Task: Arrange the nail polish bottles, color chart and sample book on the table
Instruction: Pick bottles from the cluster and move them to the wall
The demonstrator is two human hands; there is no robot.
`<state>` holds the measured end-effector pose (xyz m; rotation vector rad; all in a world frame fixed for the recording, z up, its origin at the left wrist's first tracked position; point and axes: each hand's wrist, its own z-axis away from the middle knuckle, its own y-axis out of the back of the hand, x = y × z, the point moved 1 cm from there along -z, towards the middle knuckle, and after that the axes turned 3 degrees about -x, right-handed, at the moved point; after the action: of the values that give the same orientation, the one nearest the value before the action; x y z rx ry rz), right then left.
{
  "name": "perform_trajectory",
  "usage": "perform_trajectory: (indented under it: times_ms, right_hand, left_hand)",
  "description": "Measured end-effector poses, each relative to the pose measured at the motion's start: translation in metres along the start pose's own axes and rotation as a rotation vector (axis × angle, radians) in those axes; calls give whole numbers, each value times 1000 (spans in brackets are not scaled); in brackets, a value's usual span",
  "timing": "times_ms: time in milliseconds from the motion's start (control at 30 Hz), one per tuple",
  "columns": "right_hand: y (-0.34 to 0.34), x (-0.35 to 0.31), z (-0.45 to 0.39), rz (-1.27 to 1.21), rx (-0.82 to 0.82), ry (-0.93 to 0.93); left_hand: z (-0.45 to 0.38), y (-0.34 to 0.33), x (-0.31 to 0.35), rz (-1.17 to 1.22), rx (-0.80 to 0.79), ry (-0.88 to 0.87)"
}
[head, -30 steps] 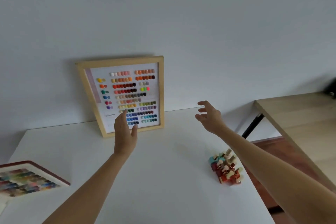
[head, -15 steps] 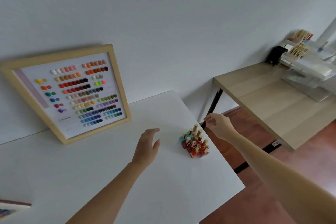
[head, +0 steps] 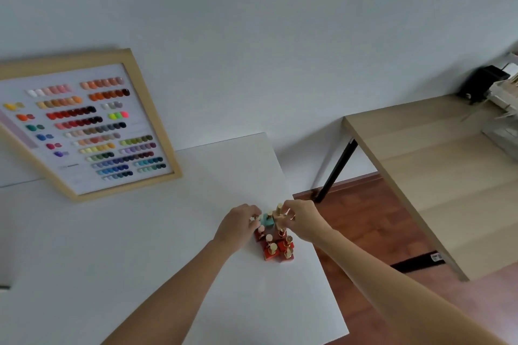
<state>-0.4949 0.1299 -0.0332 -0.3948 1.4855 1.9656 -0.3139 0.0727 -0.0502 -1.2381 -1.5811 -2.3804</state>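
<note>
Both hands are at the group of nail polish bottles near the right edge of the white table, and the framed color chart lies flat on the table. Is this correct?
Not quite. In the head view, the framed color chart does not lie flat; it stands tilted, leaning against the wall. The rest holds: the left hand and the right hand are at the nail polish bottles near the white table's right edge.

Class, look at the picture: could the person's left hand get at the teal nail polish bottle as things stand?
Probably yes. The left hand is already at the cluster's far-left side, right beside the teal bottle, with nothing between them; contact is too blurred to tell.
</note>
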Motion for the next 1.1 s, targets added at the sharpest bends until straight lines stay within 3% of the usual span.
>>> perform_trajectory:
  times_ms: [167,433,800,1100]
  right_hand:
    - [2,9,-9,89,-92,72]
    - [6,22,-13,228,-71,246]
    - [-4,36,-21,66,-56,128]
    - [-11,32,-25,1,-55,152]
  left_hand:
    - [-7,-6,2,-31,-4,52]
    - [-19,-1,1,-136,-163,-64]
    - [-36,0,9,-283,-282,-175]
    - [-46,-4,5,-368,-348,-218]
